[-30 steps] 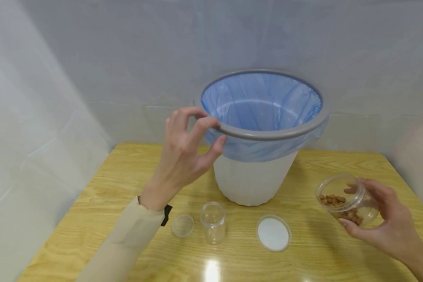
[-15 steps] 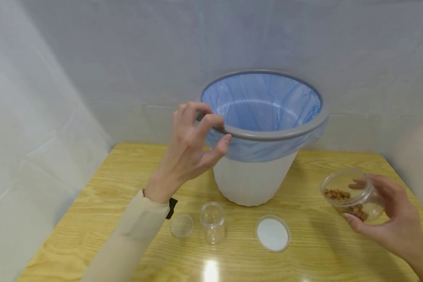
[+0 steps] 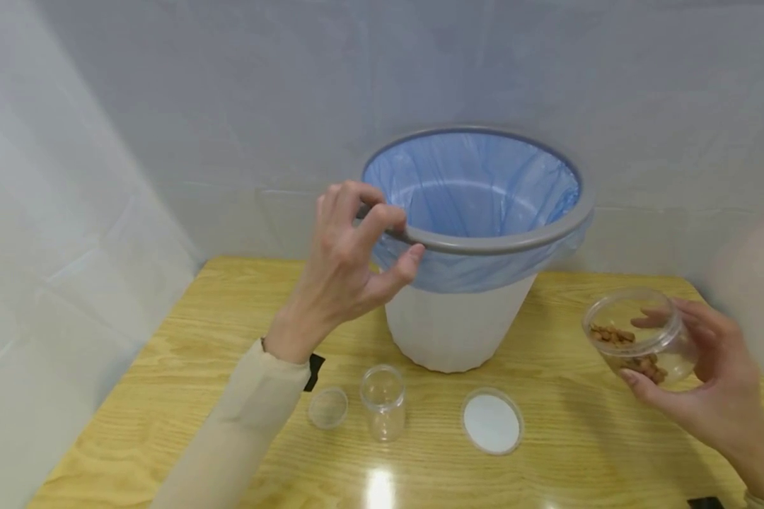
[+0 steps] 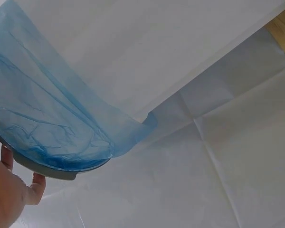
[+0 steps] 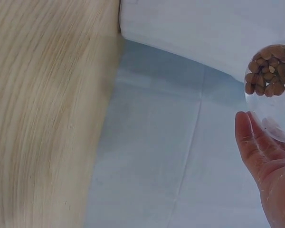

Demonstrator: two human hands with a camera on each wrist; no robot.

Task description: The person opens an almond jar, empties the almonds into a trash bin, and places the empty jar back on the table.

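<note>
Nearest on the wooden table (image 3: 566, 452) stand a small clear lid (image 3: 329, 408), an empty small clear jar (image 3: 383, 401) and a round white lid (image 3: 493, 423), in a row from left to right. Just beyond, at the right edge, the right hand (image 3: 707, 385) grips a tilted clear tub of brown nuts (image 3: 639, 338) clear of the tabletop, fingers curled round its side; the right wrist view shows the nuts heaped in one part of the tub, though the frame cuts off most of it. Farther back, the left hand (image 3: 346, 272) pinches the grey rim (image 3: 484, 244) of the white bin (image 3: 455, 329), fingers over the top and thumb beneath. From below, the left wrist view shows the blue liner (image 4: 52, 118) folded over that rim and hanging down the bin's wall, with only fingertips (image 4: 37, 187) visible. The two hands are well apart.
</note>
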